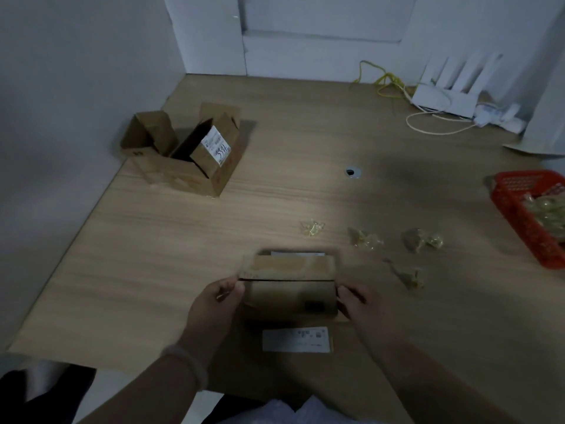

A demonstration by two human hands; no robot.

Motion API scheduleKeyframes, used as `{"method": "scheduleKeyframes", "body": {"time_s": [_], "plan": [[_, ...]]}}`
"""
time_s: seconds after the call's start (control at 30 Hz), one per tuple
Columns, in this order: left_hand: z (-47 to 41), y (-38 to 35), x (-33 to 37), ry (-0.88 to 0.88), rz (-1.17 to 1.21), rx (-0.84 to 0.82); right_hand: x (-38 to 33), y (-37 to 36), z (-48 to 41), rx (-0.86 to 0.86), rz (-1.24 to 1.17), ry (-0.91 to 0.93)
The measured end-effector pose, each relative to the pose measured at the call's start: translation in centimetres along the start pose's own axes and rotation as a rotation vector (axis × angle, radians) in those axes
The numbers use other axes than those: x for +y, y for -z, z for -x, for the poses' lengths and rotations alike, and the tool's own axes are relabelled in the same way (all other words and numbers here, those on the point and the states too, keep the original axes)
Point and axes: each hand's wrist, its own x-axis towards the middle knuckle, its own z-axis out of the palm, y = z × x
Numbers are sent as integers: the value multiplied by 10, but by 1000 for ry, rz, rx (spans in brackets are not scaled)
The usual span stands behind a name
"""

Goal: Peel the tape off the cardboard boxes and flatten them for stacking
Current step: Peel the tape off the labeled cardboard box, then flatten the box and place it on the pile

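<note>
A small cardboard box (289, 281) sits near the table's front edge, a flap lifted at its far side and a dark mark on its near face. My left hand (214, 304) grips its left end with thumb and curled fingers. My right hand (356, 304) grips its right end. A white shipping label (296, 339) lies on cardboard just in front of the box. At the back left stand open cardboard boxes (186, 151), one nested inside another with a white label on it. Several crumpled pieces of peeled tape (365, 238) lie on the table to the right.
A red plastic basket (516, 203) with crumpled tape inside stands at the right edge. A white router (446, 90) with yellow and white cables sits at the back right. A round cable hole (352, 172) is in the wooden table (153, 255). Walls close the left and back.
</note>
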Motion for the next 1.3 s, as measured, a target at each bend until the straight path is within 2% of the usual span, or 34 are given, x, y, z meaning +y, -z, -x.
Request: {"method": "scheduleKeyframes", "body": {"time_s": [0.1, 0.2, 0.23, 0.33, 0.43, 0.57, 0.83, 0.9, 1.0, 1.13, 1.2, 1.3], "plan": [[-1, 8, -2, 186, 239, -31, -4, -4, 3, -10, -33, -35], [-9, 13, -5, 213, 200, -97, -11, -9, 1, -9, 130, -50], [-13, 15, -7, 155, 87, -152, -13, -11, -1, -44, 205, -59], [-28, 23, -12, -151, -506, -393, -19, -14, -8, -176, 463, 47], [-36, 25, -14, -224, -621, -488, -22, -24, -9, -208, 679, 99], [-42, 13, -18, -157, -617, -438, -26, -47, -12, -135, 832, 128], [-64, -7, -15, -103, -576, -276, -38, -80, -30, -17, 897, -32], [-67, -1, -18, -103, -479, -292, -39, -78, -31, 16, 772, -42], [-69, 16, -24, -55, -313, -342, -42, -67, -29, 88, 392, -6], [-68, 36, -19, -84, -144, -347, -44, -53, -35, 34, 127, 64], [-67, 48, -12, -147, -59, -371, -47, -47, -37, 10, -162, 31], [-66, 68, -9, -409, -268, -421, -53, -33, -35, -132, -497, -63]]}}
